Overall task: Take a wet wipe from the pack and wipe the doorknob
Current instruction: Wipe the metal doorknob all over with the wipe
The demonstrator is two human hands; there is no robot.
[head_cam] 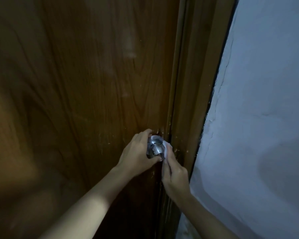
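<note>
A round silver doorknob (156,147) sticks out of a brown wooden door (86,87) near its right edge. My left hand (138,152) wraps around the knob from the left, fingers curled over its top and bottom. My right hand (173,171) comes up from below right and presses a white wet wipe (167,149) against the knob's right side. Only a crumpled part of the wipe shows between my fingers and the knob. The pack of wipes is not in view.
The wooden door frame (192,94) runs up just right of the knob, with chipped paint specks around the latch. A pale plastered wall (259,118) fills the right side. The light is dim.
</note>
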